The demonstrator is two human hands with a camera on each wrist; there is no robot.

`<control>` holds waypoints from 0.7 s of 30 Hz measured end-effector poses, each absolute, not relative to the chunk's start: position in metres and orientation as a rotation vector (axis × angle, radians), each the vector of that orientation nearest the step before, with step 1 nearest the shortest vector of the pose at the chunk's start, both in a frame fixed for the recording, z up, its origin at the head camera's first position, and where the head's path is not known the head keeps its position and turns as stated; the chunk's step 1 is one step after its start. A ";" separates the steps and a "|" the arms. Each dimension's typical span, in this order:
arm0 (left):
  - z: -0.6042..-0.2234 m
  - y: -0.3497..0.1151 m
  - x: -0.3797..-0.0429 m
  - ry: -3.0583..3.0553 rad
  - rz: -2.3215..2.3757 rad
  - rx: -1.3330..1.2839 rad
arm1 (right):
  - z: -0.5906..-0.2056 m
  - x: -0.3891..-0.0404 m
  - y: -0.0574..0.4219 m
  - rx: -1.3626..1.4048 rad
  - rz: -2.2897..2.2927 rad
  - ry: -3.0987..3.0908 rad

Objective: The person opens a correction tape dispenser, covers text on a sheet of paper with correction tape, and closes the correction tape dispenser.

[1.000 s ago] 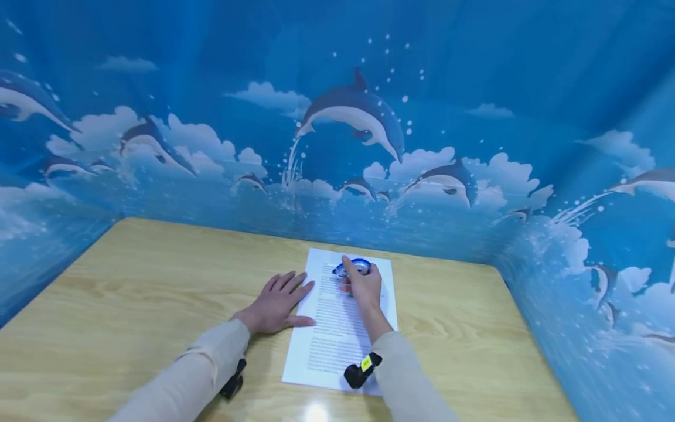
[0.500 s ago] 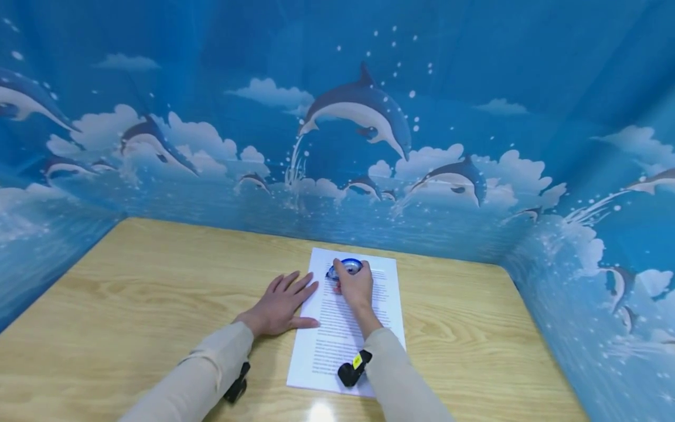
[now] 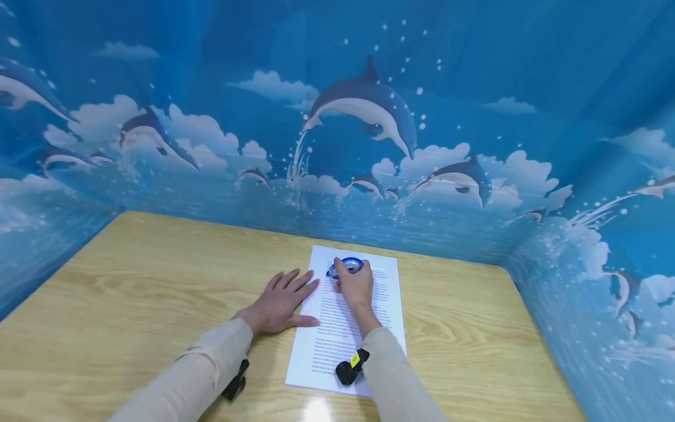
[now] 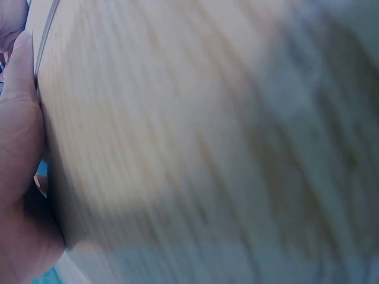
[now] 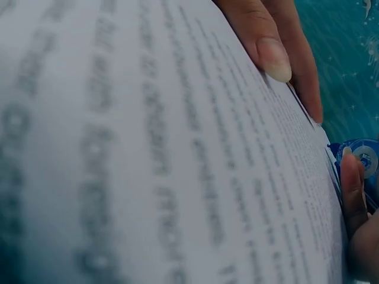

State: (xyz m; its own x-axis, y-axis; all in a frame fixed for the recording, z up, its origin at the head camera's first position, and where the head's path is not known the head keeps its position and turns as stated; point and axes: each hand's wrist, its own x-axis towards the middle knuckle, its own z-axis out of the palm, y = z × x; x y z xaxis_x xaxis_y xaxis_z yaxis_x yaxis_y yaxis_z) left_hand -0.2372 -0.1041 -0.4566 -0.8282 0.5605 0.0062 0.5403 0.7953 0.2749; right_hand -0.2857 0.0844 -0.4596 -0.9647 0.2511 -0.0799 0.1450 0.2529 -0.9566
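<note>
A printed sheet of white paper (image 3: 303,363) lies on the wooden table. My left hand (image 3: 282,303) rests flat at its left edge, fingers spread, with thumb and fingertips over the margin. Near the top of the sheet my right hand (image 3: 357,291) grips a blue correction tape dispenser (image 3: 353,264) between thumb and fingers, its nose pointing left at the upper lines of text. In the right wrist view the dispenser (image 5: 362,148) shows partly at the right edge, its lower part hidden by the right thumb. The left wrist view has the left hand (image 4: 18,130) against the tabletop.
The wooden table (image 3: 158,281) extends to both sides of the sheet. Behind it and along both sides hangs a blue curtain (image 3: 253,211) printed with dolphins and clouds. A black wrist camera (image 3: 349,369) on the right sleeve overlaps the sheet's lower part.
My right hand has moved left across the top of the sheet with the correction tape, then stayed nearly still over the last half second. My left hand stays on the sheet's edge.
</note>
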 end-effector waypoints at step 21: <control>-0.451 -0.103 -0.238 2.871 0.367 0.862 | -0.459 -0.290 0.081 -0.470 1.838 -2.360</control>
